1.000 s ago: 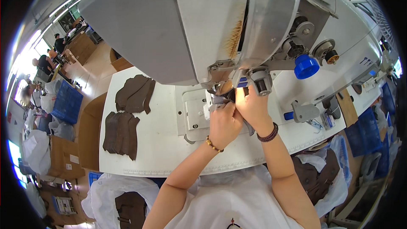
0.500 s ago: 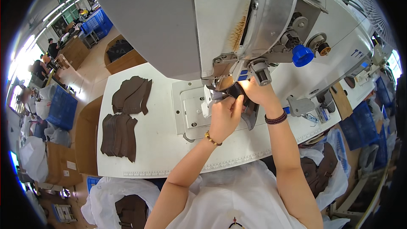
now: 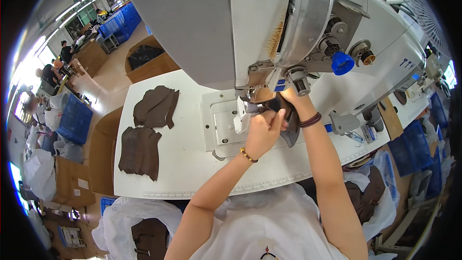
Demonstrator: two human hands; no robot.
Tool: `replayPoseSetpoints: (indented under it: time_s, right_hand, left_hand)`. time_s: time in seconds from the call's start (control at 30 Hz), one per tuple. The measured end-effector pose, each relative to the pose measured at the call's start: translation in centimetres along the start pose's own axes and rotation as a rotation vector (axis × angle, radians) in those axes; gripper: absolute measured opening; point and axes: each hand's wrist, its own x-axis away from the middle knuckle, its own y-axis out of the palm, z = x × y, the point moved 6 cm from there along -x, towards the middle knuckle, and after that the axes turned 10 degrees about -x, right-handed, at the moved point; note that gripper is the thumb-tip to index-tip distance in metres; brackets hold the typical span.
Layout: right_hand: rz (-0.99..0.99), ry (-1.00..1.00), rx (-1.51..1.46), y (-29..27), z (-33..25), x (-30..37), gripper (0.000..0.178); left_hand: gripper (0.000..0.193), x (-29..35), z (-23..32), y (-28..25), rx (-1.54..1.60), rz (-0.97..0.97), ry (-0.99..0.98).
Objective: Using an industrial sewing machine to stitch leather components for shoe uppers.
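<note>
Under the head of a white industrial sewing machine (image 3: 262, 74), a dark leather piece (image 3: 290, 137) is bent between my two hands. My left hand (image 3: 263, 132) is closed on its near left part, thumb and forefinger pinching close to the needle area. Higher and to the right, my right hand (image 3: 297, 102) grips the piece's far side, its fingertips partly hidden behind the machine's parts. The needle and the exact stitching spot are hidden. On the tabletop left of the machine lie two stacks of brown leather pieces, a far stack (image 3: 156, 106) and a near stack (image 3: 139, 150).
The white table (image 3: 192, 175) has a ruler along its curved front edge. Small scissors (image 3: 355, 137) lie at the right. Bags of brown pieces, a left bag (image 3: 113, 226) and a right bag (image 3: 382, 212), flank my lap. Cartons and blue crates (image 3: 74, 120) stand left; people work far off.
The view has shifted slightly, so the table and stacks appear further right. My right hand has moved slightly behind the machine's parts; both hands keep hold of the dark leather piece.
</note>
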Motion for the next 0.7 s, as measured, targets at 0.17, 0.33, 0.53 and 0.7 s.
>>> replayPoseSetpoints:
  time_s: [0.17,0.33,0.53,0.7]
  right_hand:
    - [-0.255,0.358,-0.065,-4.1,-2.3,0.9,0.024]
    - [-0.503,0.129,-0.247,-2.9,-6.4,2.9,0.027]
    - [-0.360,-0.258,0.031,-1.5,-6.9,4.0,0.025]
    - [-0.272,-0.353,0.083,-0.5,-7.4,4.8,0.020]
  left_hand:
    - [0.038,0.0,-1.6,3.3,0.357,-0.165,-0.136]
    - [0.031,-1.0,-0.6,3.9,0.293,-0.136,0.129]
    - [0.009,3.3,2.3,-5.5,-0.355,-0.071,0.200]
    - [0.019,0.9,6.4,-10.7,-0.856,0.326,0.772]
